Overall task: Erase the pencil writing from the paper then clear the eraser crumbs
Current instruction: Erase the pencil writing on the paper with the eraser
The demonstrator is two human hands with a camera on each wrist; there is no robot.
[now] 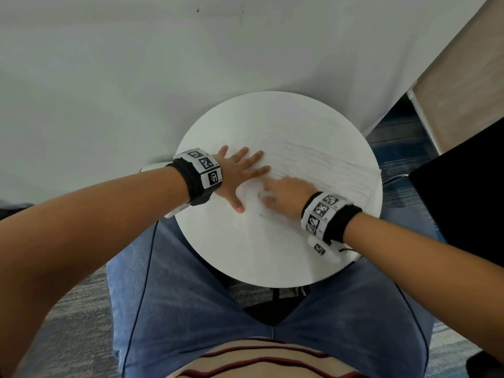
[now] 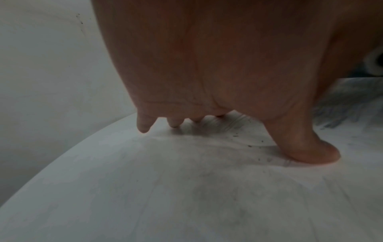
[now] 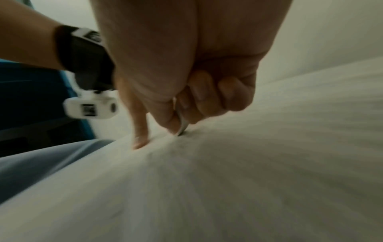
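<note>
**A:** Where's the paper (image 1: 313,165) right now?

**B:** Flat on the round white table (image 1: 245,255), and I'd say it overhangs the far right rim, though white on white makes the edges hard to read. Pencil lines (image 1: 321,156) cover its far half; the patch near my hands looks mostly rubbed out, with dark crumbs (image 2: 248,145) scattered by my left thumb.

**A:** And the grip on each side?

**B:** My left hand (image 1: 240,170) lies spread with straight fingers, pressing the sheet down and holding nothing. My right hand (image 1: 286,192) has fingers curled, thumb and fingers pinching a small pale eraser (image 3: 182,126) whose tip touches the sheet.

**A:** What worries you?

**B:** Wrinkling or tearing, I think. If I scrub toward the overhanging part, away from where my left hand anchors it, the sheet could buckle. The eraser is thin, so it may slip out of the pinch. And dragging my palm across the crumbs could smear graphite back in.
</note>
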